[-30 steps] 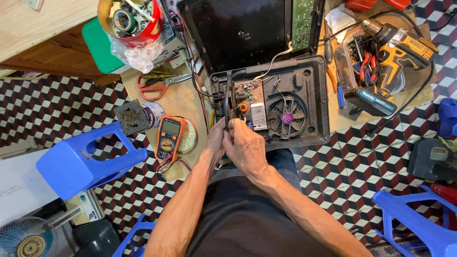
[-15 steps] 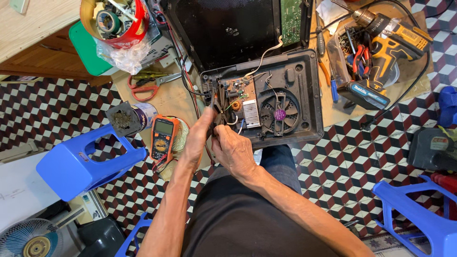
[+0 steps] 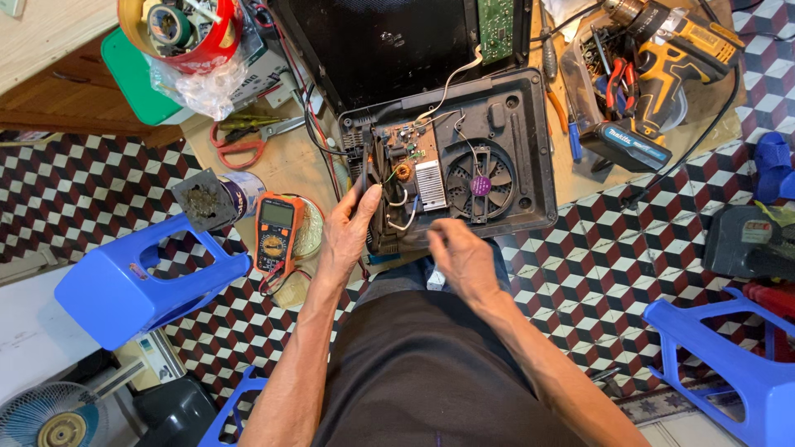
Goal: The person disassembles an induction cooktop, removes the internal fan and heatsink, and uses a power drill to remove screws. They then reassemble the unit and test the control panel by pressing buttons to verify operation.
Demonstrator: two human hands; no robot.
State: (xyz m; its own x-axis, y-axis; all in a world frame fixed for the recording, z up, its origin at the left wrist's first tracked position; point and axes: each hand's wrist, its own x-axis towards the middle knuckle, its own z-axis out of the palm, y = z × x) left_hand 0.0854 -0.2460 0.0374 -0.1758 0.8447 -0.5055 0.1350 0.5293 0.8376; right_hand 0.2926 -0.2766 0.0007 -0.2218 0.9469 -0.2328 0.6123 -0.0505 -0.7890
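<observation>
An opened black cooker base [image 3: 530, 174] lies in front of me on a low wooden board, showing a round fan [image 3: 480, 184], a silver heat sink [image 3: 431, 184] and a circuit board with white wires. My left hand [image 3: 348, 236] grips the base's near left edge, thumb up against the circuit side. My right hand [image 3: 460, 261] hovers at the near edge, fingers curled loosely; I cannot tell whether anything is pinched in them. The black glass top panel [image 3: 397, 41] stands propped behind the base.
An orange multimeter [image 3: 277, 232] lies left of my hand, red-handled scissors [image 3: 248, 145] farther back. A yellow cordless drill [image 3: 671, 58] and a tray of tools sit at the right. Blue plastic stools stand at left [image 3: 141, 290] and right [image 3: 729, 364]. A red tub [image 3: 186, 29] holds tape rolls.
My right hand has drawn back from the circuit board toward my lap. My left hand has slid onto the base's left edge. The view has shifted slightly.
</observation>
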